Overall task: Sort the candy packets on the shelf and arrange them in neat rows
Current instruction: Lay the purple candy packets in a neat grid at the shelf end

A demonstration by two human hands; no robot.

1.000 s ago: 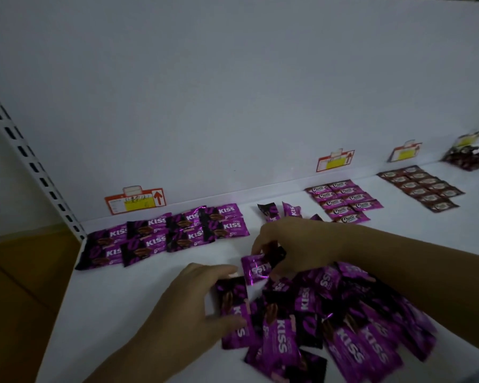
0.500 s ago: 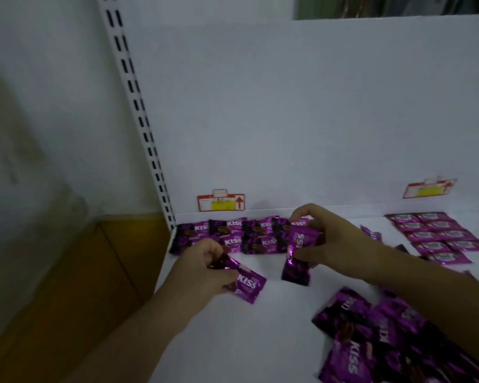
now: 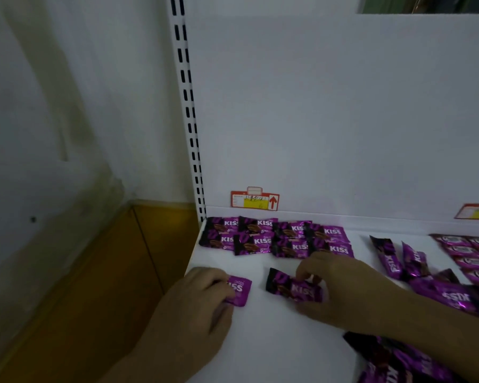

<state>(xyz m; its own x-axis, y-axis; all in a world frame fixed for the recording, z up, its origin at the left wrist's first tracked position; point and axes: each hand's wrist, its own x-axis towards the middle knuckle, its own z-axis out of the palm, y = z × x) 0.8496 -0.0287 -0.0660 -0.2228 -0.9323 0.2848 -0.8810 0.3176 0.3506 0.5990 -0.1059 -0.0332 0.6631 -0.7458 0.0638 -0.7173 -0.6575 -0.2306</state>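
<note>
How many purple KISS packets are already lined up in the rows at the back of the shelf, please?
8: four in the back row under the price tag, four in the front row. The right hand might hide another.

I'm in a shop, at a retail display unit: white shelf (image 3: pixel 274 341) w/ a slotted upright (image 3: pixel 188 111), red-yellow price tags (image 3: pixel 255 199) along the back edge (arrow pointing up), and many identical purple KISS candy packets (image 3: pixel 274 236) laid in rows.

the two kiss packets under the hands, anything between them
Nothing: the head view shows bare white shelf between the left packet and the right packet.
</note>
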